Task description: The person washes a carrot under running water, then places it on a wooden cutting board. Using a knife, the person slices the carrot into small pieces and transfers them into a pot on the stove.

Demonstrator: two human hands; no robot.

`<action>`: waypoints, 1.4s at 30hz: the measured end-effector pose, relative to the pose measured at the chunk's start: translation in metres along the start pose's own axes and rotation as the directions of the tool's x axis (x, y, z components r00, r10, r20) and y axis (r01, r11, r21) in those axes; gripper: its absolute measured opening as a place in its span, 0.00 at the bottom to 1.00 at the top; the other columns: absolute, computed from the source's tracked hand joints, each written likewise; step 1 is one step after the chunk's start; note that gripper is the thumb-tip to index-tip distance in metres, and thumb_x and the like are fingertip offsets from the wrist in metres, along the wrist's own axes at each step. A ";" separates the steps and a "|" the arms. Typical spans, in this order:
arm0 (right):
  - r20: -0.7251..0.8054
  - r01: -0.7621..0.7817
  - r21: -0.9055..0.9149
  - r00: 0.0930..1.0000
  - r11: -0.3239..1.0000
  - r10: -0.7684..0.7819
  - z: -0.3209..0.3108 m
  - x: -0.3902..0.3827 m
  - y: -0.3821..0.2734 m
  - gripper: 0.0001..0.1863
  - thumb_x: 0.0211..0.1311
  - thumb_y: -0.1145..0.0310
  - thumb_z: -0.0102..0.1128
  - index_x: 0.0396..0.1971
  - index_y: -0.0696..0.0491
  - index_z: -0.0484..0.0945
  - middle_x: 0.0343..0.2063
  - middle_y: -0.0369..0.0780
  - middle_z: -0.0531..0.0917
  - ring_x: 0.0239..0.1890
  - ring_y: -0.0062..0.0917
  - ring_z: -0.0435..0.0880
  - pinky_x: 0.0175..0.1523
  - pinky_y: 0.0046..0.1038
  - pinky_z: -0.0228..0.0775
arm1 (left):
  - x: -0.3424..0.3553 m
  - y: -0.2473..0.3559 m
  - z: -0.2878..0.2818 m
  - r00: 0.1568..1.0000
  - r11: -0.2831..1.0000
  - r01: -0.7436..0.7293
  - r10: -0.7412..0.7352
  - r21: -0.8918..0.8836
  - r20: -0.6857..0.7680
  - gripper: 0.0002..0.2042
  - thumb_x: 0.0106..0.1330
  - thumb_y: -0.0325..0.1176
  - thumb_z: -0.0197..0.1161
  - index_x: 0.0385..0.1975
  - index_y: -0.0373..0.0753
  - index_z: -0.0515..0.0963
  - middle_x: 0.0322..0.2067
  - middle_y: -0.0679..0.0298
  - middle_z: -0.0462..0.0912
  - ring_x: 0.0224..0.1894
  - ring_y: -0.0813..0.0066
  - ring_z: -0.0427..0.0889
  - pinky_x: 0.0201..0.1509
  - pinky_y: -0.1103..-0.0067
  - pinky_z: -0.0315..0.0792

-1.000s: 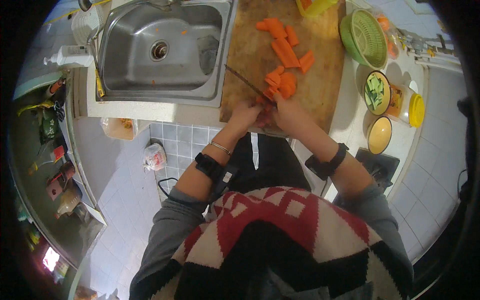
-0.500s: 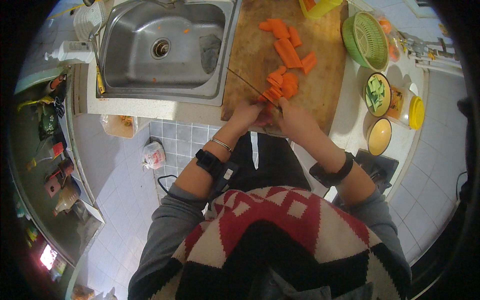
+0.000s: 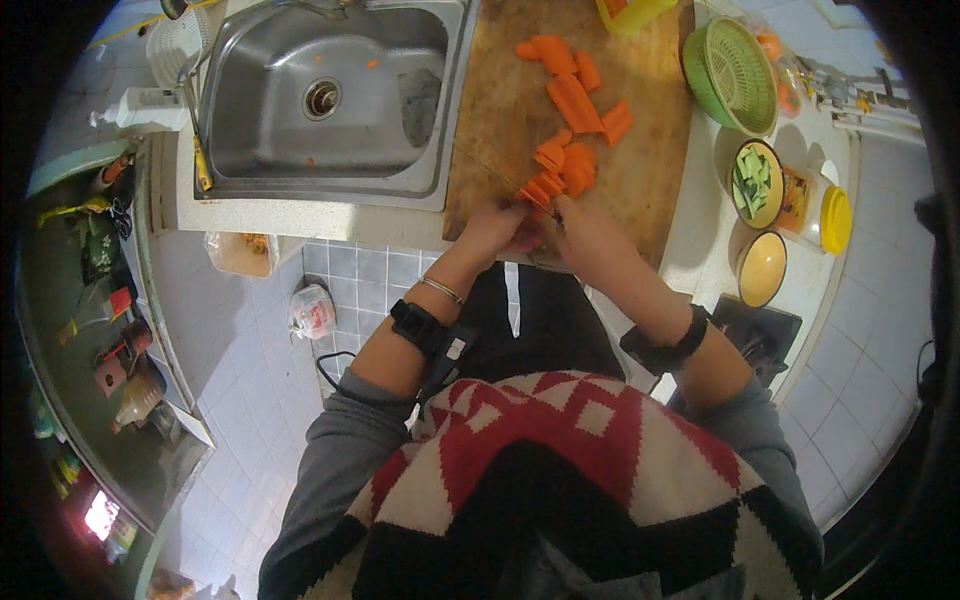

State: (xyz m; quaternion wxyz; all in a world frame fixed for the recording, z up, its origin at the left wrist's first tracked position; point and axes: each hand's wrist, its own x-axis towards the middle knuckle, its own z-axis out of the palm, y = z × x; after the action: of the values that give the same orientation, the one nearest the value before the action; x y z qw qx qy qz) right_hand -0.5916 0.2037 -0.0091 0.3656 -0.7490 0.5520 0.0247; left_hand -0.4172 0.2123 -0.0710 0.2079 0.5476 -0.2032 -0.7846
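On the wooden cutting board (image 3: 650,140), my right hand (image 3: 585,235) is closed round the handle of a knife (image 3: 495,173), whose thin blade points up and left across the board. My left hand (image 3: 492,228) has its fingers curled onto carrot (image 3: 535,192) beside the blade, near the board's front edge; the fingertips are partly hidden. Sliced carrot rounds (image 3: 578,168) lie just beyond my hands, and larger peeled carrot chunks (image 3: 572,105) lie farther back on the board.
A steel sink (image 3: 250,100) is at left. At right stand a green basket (image 3: 730,75), a bowl of cut green vegetable (image 3: 752,183), an empty bowl (image 3: 762,268) and a yellow-lidded jar (image 3: 834,220). A yellow container (image 3: 635,12) sits at the board's back.
Both hands and the knife have shifted very slightly to the right and stay at the same carrot pieces. Little else differs.
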 end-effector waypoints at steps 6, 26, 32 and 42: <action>0.023 -0.064 -0.107 0.997 0.992 0.067 -0.007 -0.006 -0.017 0.11 0.56 0.72 0.50 0.39 0.59 0.67 0.24 0.53 0.81 0.30 0.49 0.83 0.35 0.48 0.74 | 0.002 -0.002 0.002 0.999 1.000 -0.025 0.025 0.019 -0.036 0.16 0.73 0.39 0.47 0.42 0.31 0.75 0.34 0.56 0.84 0.32 0.69 0.85 0.38 0.76 0.81; 0.032 -0.097 -0.008 0.995 0.995 0.097 0.001 -0.010 -0.003 0.13 0.61 0.68 0.52 0.43 0.58 0.69 0.31 0.55 0.81 0.35 0.52 0.80 0.39 0.48 0.72 | 0.002 -0.006 0.003 0.995 0.994 -0.094 0.093 -0.052 -0.020 0.15 0.70 0.37 0.50 0.40 0.27 0.75 0.32 0.53 0.83 0.31 0.65 0.85 0.34 0.75 0.81; 0.093 -0.096 -0.052 0.991 0.994 0.101 -0.011 -0.020 -0.003 0.13 0.59 0.69 0.52 0.43 0.58 0.69 0.32 0.55 0.81 0.35 0.52 0.80 0.40 0.49 0.71 | 0.000 -0.003 0.003 0.997 0.996 -0.079 0.079 -0.046 -0.005 0.14 0.70 0.33 0.50 0.41 0.26 0.74 0.32 0.53 0.83 0.31 0.65 0.85 0.34 0.76 0.81; 0.062 -0.085 0.089 0.995 0.992 0.080 -0.003 0.004 -0.004 0.13 0.57 0.71 0.52 0.41 0.59 0.68 0.31 0.55 0.81 0.38 0.52 0.80 0.42 0.49 0.72 | -0.001 0.002 0.000 0.999 0.999 -0.020 0.019 0.047 0.026 0.15 0.73 0.37 0.46 0.44 0.31 0.73 0.33 0.58 0.82 0.33 0.71 0.83 0.39 0.77 0.79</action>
State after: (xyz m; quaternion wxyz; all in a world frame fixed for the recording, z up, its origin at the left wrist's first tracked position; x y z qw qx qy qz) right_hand -0.5872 0.1996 -0.0067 0.4141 -0.7069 0.5722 0.0363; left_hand -0.4166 0.2114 -0.0689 0.2001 0.5404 -0.2296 -0.7844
